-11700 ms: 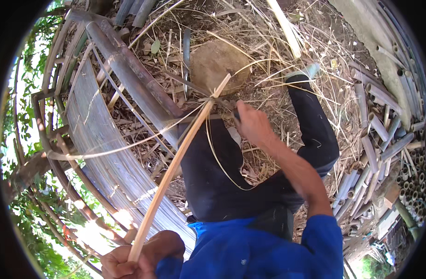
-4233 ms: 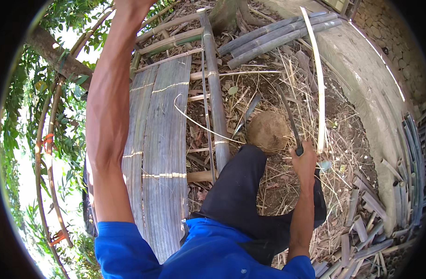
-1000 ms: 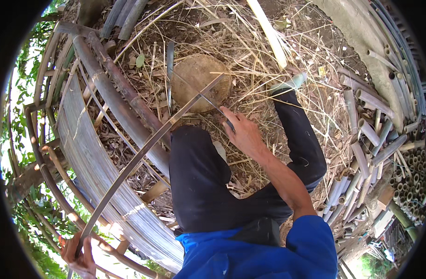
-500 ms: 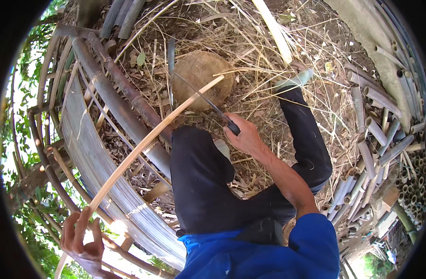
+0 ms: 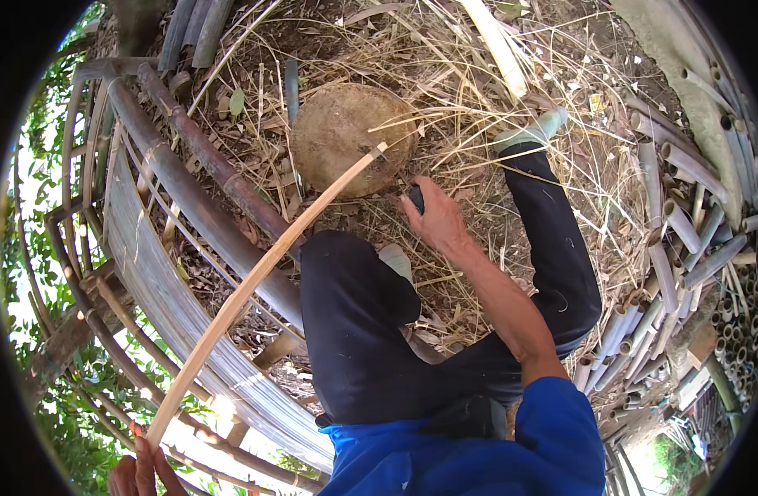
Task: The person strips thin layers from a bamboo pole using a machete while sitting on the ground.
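Observation:
A long, pale split-bamboo strip [image 5: 248, 286] slants from the lower left toward a round wooden chopping block [image 5: 333, 124], its far tip over the block's near half. At the lower left rim, my left hand [image 5: 143, 477] pinches the strip's near end between closed fingers; the picture edge cuts off part of the hand. My right hand [image 5: 443, 219] is closed round the black handle of a knife [image 5: 416, 197], just beyond the block's near right edge. The knife's blade is hard to make out now. A thin fibre crosses the block close to the strip's tip.
Thick bamboo poles [image 5: 201, 202] and a pale slatted panel [image 5: 164, 264] run along my left. Straw and shavings cover the ground [image 5: 470, 273]. Cut bamboo tubes [image 5: 685, 227] are piled at right. A wide pale strip [image 5: 495, 45] lies beyond my outstretched foot [image 5: 534, 131].
My left hand has drawn down toward the lower edge, and its fingers now pinch the strip's end. The knife blade, plain over the block before, no longer shows clearly; my right hand shifted slightly.

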A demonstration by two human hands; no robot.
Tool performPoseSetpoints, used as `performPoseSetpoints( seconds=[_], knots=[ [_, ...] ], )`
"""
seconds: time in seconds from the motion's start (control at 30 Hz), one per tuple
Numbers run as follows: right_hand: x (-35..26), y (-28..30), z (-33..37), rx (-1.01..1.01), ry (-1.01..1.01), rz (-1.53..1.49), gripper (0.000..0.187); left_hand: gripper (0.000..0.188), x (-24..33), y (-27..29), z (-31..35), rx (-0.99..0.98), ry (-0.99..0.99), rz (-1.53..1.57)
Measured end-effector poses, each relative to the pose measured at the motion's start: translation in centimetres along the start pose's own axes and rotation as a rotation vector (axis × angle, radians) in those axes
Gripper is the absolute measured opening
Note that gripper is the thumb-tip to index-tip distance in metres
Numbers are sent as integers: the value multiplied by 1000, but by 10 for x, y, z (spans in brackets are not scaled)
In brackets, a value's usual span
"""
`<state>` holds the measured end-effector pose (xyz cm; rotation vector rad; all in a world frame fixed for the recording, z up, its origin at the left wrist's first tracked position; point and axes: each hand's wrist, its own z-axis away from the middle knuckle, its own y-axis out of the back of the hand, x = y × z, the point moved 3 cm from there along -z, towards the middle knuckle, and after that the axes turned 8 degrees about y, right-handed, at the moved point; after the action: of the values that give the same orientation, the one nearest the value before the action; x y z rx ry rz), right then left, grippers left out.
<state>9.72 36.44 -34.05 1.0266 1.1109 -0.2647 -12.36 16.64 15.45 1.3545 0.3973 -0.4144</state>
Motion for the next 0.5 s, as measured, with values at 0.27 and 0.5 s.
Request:
performPoseSetpoints(
  seconds=[0.27, 0.5],
  knots=[
    [9, -9, -9, -4, 39, 21, 37, 26, 24, -25, 11, -24, 316, 266],
    [15, -7, -21, -59, 50, 43, 35, 5, 41, -15, -1, -76, 208, 108]
  ],
)
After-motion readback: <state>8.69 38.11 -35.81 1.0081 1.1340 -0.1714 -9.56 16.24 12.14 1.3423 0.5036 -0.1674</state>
